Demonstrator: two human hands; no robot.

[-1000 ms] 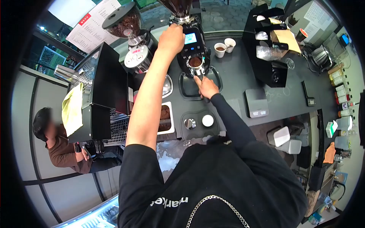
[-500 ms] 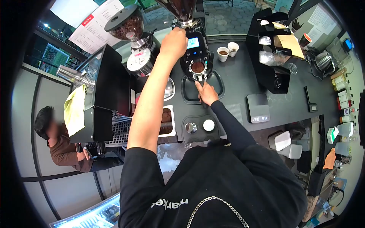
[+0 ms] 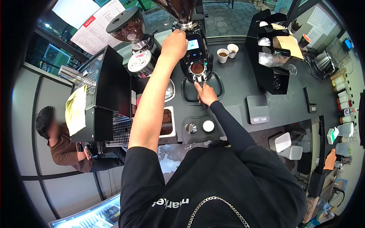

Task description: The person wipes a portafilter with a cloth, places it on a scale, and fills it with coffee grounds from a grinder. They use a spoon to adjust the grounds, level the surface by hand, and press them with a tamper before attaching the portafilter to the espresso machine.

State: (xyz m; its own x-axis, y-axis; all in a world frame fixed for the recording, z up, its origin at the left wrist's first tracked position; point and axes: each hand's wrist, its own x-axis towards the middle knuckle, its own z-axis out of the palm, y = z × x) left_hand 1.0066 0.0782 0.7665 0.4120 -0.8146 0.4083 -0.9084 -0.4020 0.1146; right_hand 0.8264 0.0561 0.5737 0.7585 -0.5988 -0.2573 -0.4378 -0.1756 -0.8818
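Note:
A black coffee grinder with a lit screen stands in front of me. My left hand is closed in a fist against its upper left side, below the bean hopper; what the fingers hold there is hidden. Under the grinder's spout sits a portafilter, its basket heaped with brown coffee grounds. My right hand is wrapped around the portafilter's dark handle, the index finger stretched along it toward the metal head. Beneath them lies a black tray.
Two paper cups stand right of the grinder. A scale lies farther right. A tamper rests on a mat near me, beside a knock box. A second grinder and a seated person are at left.
The view has shifted very slightly. Both hands keep their places at the grinder and on the portafilter handle. The grinder's screen appears to show different figures.

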